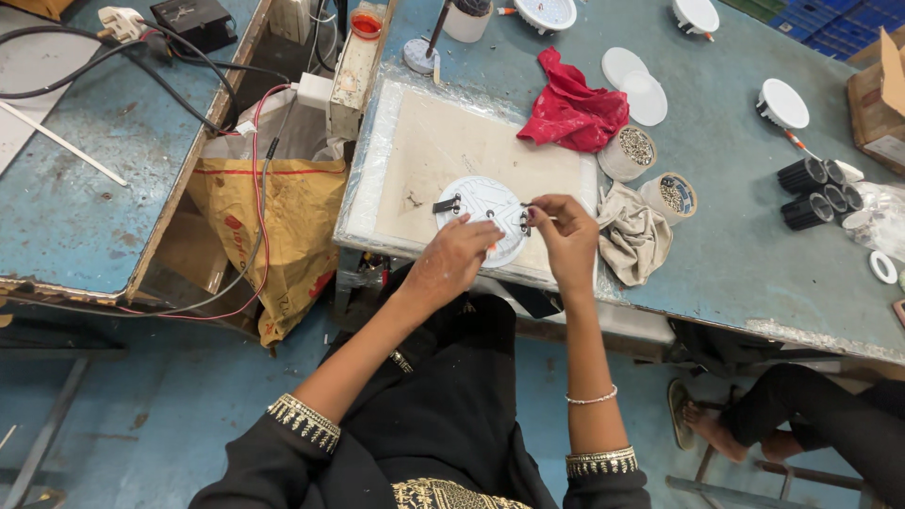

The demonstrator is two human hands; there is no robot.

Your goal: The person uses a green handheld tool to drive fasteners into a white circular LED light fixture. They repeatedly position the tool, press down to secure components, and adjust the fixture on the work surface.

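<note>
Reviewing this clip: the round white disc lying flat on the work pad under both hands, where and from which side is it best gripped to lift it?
Probably by its rim, pinched edge-on. The round white disc lies flat on the work pad, so its face offers no hold. The far-left edge looks freest: the left hand and right hand cover the near and right sides, and a small black clip sits there too.

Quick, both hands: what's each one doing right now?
Left hand: fingers curled, resting on the white disc.
Right hand: pinching a small part at the disc's edge.
</note>
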